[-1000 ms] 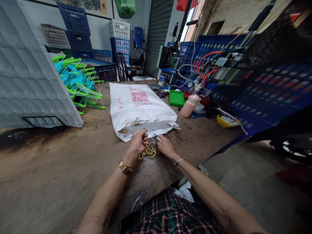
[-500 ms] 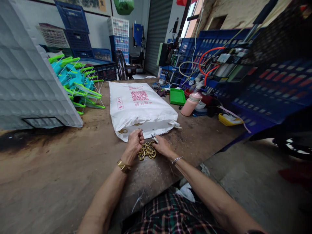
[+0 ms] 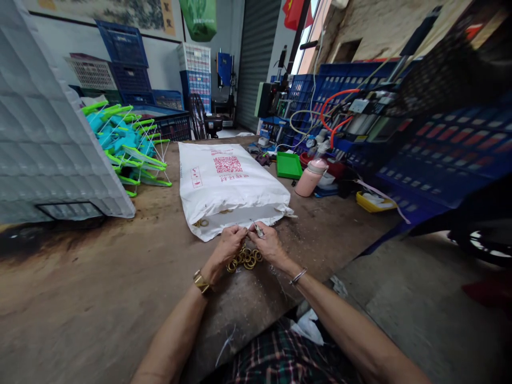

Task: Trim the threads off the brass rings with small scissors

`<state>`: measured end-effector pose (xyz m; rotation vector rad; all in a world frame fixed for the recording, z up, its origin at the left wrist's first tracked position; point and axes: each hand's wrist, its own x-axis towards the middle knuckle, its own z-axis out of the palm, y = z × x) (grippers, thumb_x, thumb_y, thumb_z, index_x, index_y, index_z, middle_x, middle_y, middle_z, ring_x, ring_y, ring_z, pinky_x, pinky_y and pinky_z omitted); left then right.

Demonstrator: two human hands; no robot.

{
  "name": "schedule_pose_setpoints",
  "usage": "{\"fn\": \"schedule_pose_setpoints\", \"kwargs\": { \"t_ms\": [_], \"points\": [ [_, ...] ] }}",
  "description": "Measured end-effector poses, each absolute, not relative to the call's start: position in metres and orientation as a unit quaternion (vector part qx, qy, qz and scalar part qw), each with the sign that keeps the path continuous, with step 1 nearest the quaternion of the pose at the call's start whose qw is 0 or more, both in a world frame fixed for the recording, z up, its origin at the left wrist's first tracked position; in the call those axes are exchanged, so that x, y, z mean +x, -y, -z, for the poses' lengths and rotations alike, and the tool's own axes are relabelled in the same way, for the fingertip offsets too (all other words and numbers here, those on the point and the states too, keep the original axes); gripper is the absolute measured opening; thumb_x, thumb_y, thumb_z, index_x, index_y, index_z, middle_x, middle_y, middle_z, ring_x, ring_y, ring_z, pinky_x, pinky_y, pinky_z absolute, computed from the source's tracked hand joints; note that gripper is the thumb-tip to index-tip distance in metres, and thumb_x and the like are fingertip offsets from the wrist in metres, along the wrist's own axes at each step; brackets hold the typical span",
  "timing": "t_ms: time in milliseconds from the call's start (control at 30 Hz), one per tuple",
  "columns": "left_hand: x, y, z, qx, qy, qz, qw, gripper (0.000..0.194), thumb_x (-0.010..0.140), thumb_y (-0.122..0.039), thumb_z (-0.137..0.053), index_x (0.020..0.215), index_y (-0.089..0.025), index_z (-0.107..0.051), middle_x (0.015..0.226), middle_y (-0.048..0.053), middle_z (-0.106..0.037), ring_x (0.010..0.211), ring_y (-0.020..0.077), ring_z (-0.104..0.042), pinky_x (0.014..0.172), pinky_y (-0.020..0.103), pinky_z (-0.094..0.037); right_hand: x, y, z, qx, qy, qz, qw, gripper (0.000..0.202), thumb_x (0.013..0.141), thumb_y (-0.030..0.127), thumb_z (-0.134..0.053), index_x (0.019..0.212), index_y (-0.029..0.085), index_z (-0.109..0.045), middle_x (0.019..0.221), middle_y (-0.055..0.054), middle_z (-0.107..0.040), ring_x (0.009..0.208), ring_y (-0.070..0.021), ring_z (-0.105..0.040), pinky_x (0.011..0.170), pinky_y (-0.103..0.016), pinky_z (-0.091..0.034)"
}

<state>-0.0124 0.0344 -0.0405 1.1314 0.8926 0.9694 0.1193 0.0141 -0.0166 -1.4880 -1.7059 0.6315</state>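
Note:
A small pile of brass-coloured rings (image 3: pixel 245 259) lies on the brown table, just below both hands. My left hand (image 3: pixel 229 242) is closed in a pinch over the pile's upper left side; what its fingertips hold is too small to name. Beside it, fingertips almost meeting, my right hand (image 3: pixel 267 242) is closed around a small pointed metal tool (image 3: pixel 259 230). Just beyond the hands a white sack (image 3: pixel 232 184) with red print lies flat, its mouth facing me and a few rings (image 3: pixel 201 222) showing inside.
Green and blue plastic pieces (image 3: pixel 128 144) stand at the left beside a white quilted panel (image 3: pixel 60 133). Right of the sack are a green tray (image 3: pixel 288 165), a pink bottle (image 3: pixel 311 178) and a yellow dish (image 3: pixel 375 201). Blue crates and a pneumatic device stand behind.
My right hand has come closer to my left, and their fingertips now nearly touch above the rings. The camera view has tilted up slightly.

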Motion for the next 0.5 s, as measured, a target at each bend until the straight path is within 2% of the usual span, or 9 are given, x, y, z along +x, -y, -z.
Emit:
{"fn": "schedule_pose_setpoints", "kwargs": {
  "t_ms": [133, 233, 400, 500],
  "points": [
    [-0.012, -0.034, 0.037, 0.517, -0.375, -0.434, 0.636, 0.033, 0.072, -0.045, -0.055, 0.057, -0.017, -0.043, 0.045, -0.007, -0.035, 0.042, 0.0064, -0.027, 0.043, 0.021, -0.020, 0.120, -0.016, 0.013, -0.582, 0.626, -0.293, 0.428, 0.023, 0.071, 0.040, -0.053, 0.067, 0.018, -0.052, 0.060, 0.004, -0.046, 0.059, -0.0106, -0.040, 0.058, -0.023, -0.034],
    [-0.008, -0.033, 0.034, 0.525, -0.384, -0.471, 0.596, 0.027, 0.074, -0.037, -0.052, 0.057, -0.018, -0.044, 0.047, -0.006, -0.036, 0.045, 0.0076, -0.029, 0.046, 0.021, -0.023, 0.120, -0.016, 0.012, -0.596, 0.589, -0.312, 0.447, 0.025, 0.073, 0.043, -0.049, 0.068, 0.018, -0.051, 0.061, 0.004, -0.047, 0.059, -0.0103, -0.040, 0.057, -0.023, -0.034],
    [-0.005, -0.028, 0.027, 0.570, -0.379, -0.540, 0.490, 0.019, 0.074, -0.026, -0.053, 0.058, -0.017, -0.054, 0.052, -0.004, -0.045, 0.052, 0.0101, -0.037, 0.053, 0.021, -0.029, 0.121, -0.014, 0.013, -0.628, 0.547, -0.378, 0.405, 0.036, 0.076, 0.052, -0.044, 0.064, 0.018, -0.049, 0.048, 0.006, -0.039, 0.046, -0.0087, -0.033, 0.046, -0.022, -0.025],
    [-0.005, -0.025, 0.025, 0.598, -0.370, -0.546, 0.455, 0.016, 0.075, -0.023, -0.053, 0.061, -0.017, -0.058, 0.054, -0.002, -0.051, 0.054, 0.0108, -0.042, 0.057, 0.021, -0.031, 0.122, -0.015, 0.015, -0.617, 0.525, -0.421, 0.408, 0.038, 0.075, 0.053, -0.045, 0.062, 0.018, -0.048, 0.044, 0.007, -0.036, 0.042, -0.0076, -0.028, 0.044, -0.022, -0.022]
  ]
}}
